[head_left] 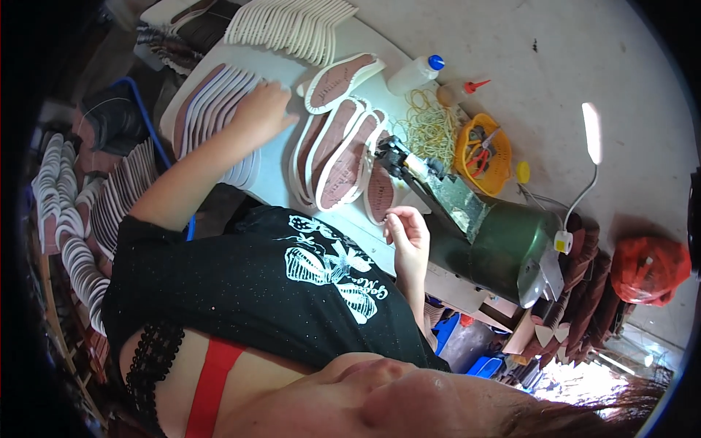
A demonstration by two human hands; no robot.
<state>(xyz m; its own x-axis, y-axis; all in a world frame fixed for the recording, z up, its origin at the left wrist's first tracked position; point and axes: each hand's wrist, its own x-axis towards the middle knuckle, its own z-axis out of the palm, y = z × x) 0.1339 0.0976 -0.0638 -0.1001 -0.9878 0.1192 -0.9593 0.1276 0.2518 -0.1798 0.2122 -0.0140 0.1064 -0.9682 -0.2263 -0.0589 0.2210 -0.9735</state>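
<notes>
Pile of brown-topped soles (pixel 343 171) w/ pale rims is what we care about: it lies on the white table (pixel 288 73), btwn the two hands. We'd guess each is light, firm but bendy, not fragile; tops prob. matte, so low slip risk. Best hold, IMO: opp. sides of the rim at the narrow waist, off the top face. They overlap, so lifting one could drag another.

L of the pile we see a row of soles on edge (pixel 212 109), packed close. L hand (pixel 272 106) is over its far end, fingers bunched & curled, thumb out to the side; can't tell if they grip one. R hand (pixel 409 230) is just beside the end of the nearest sole (pixel 380 197), thumb & index tips close together; can't tell if they nip anything.

Around, big to small: green sewing machine (pixel 511 233), its dark head close by the pile's R edge, so we'd call it the main obstruction; pale sole row (pixel 285 29) at the far end; yellow basket (pixel 499 184); tangled yellowish cord (pixel 427 128); blue-capped bottle (pixel 410 77); red nozzle (pixel 478 86).
</notes>
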